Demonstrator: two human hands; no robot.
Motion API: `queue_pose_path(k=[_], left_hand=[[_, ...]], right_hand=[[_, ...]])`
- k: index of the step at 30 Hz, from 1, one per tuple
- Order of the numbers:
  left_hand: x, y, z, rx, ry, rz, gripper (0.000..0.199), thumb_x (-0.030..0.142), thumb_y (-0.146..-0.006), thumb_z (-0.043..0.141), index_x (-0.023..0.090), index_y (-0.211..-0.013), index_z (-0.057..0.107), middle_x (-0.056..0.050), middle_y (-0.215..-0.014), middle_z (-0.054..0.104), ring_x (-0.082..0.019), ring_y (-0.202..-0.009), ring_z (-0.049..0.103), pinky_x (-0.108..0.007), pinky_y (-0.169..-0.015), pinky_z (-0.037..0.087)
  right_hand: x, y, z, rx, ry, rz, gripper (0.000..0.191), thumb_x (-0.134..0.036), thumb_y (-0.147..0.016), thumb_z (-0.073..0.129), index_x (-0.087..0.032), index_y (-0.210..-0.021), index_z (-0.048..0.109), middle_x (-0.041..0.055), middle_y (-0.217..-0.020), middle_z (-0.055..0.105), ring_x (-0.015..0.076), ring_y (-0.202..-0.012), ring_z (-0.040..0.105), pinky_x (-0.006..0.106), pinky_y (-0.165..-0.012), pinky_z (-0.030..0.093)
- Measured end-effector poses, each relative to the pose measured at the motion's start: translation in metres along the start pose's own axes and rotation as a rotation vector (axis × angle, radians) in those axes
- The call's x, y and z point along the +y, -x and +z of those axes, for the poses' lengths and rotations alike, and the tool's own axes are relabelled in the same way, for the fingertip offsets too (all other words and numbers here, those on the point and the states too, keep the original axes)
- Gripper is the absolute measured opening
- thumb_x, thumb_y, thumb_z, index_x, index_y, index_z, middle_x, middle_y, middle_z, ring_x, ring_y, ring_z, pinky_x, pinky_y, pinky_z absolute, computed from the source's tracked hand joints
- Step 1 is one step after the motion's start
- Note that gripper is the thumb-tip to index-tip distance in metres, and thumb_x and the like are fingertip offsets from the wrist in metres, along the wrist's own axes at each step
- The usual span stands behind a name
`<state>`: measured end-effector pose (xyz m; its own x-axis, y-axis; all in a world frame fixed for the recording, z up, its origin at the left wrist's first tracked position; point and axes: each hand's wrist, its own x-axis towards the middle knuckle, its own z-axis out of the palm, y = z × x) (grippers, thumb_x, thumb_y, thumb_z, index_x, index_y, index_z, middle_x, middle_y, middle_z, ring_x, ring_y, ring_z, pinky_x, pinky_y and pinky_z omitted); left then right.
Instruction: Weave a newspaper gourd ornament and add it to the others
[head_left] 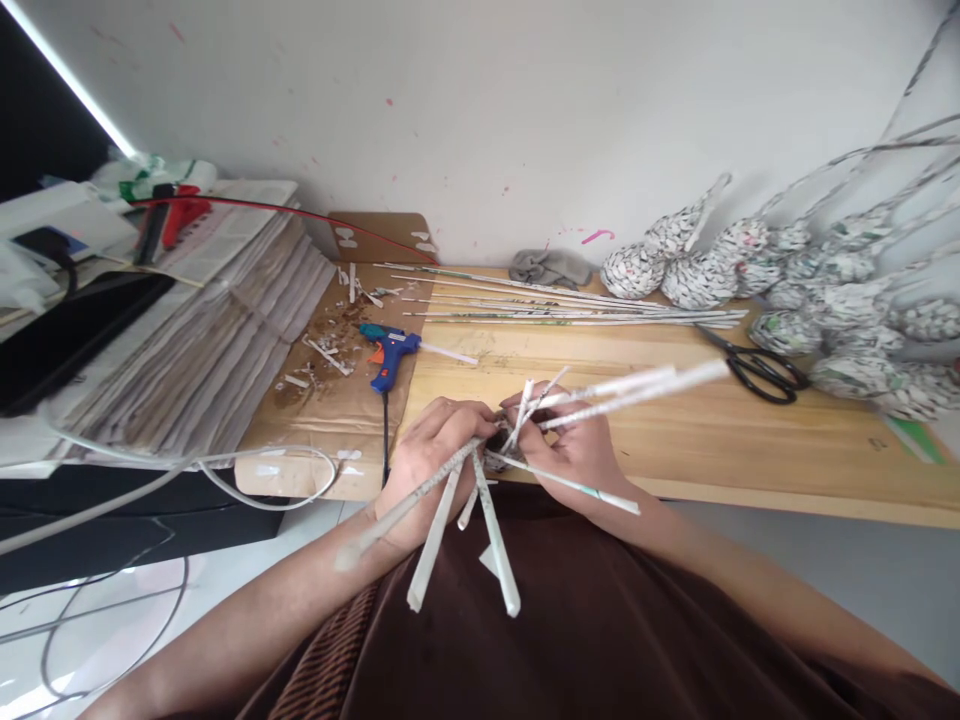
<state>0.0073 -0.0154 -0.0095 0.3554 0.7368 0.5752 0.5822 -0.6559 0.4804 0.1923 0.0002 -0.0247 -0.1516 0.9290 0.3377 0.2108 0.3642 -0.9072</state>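
Both forearms angle inward, the person's left hand (433, 455) and right hand (576, 448) nearly meeting beside the table's (697, 440) near edge. Curled fingers on both hands grip the small paper piece (496, 458) between them, its sticks (436, 535) splaying outward.

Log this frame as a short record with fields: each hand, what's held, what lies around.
Left hand: gripping paper sticks
Right hand: gripping the same bundle from the other side
Held: sticks fanning out several ways; centre partly hidden by fingers
Left side: newspaper stack; glue gun on cardboard
Behind hands: loose sticks, roughly parallel; grey cloth near the wall
Right side: black scissors; woven paper balls
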Motion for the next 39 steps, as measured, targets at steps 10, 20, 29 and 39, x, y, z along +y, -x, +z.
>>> queue_pose_path(k=[10,20,29,39], left_hand=[[-0.002,0.004,0.003,-0.010,-0.049,-0.105,0.014,0.006,-0.090,0.057,0.018,-0.094,0.065,-0.004,-0.088,0.067,-0.017,-0.085,0.066,-0.029,-0.077,0.057],[-0.006,0.003,0.002,-0.025,0.029,-0.092,0.020,0.016,-0.094,0.062,0.024,-0.108,0.074,-0.005,-0.097,0.069,-0.017,-0.087,0.069,-0.029,-0.077,0.059],[-0.009,-0.001,0.003,0.006,0.062,0.000,0.018,0.013,-0.095,0.060,0.020,-0.103,0.075,-0.007,-0.107,0.076,-0.019,-0.096,0.070,-0.035,-0.087,0.057],[-0.009,-0.007,-0.010,-0.101,0.052,0.133,0.016,0.023,-0.096,0.062,0.015,-0.101,0.075,-0.011,-0.100,0.076,-0.022,-0.088,0.069,-0.035,-0.077,0.057]], right_hand=[[-0.008,0.005,-0.010,-0.013,0.029,-0.243,0.013,-0.007,-0.082,0.068,-0.020,-0.082,0.068,0.0050,-0.087,0.071,0.0164,-0.080,0.069,0.028,-0.073,0.055],[-0.005,0.007,-0.016,-0.139,-0.162,0.030,0.014,-0.017,-0.089,0.069,-0.022,-0.101,0.070,0.0030,-0.093,0.073,0.0157,-0.084,0.071,0.029,-0.075,0.058],[-0.010,0.007,-0.012,-0.068,-0.295,0.334,0.019,-0.030,-0.081,0.079,-0.018,-0.087,0.065,0.0025,-0.078,0.071,0.0147,-0.068,0.068,0.028,-0.061,0.056],[-0.009,0.002,-0.014,-0.061,-0.374,0.331,0.016,-0.031,-0.082,0.079,-0.017,-0.084,0.072,0.0027,-0.072,0.073,0.0142,-0.064,0.067,0.027,-0.059,0.053]])
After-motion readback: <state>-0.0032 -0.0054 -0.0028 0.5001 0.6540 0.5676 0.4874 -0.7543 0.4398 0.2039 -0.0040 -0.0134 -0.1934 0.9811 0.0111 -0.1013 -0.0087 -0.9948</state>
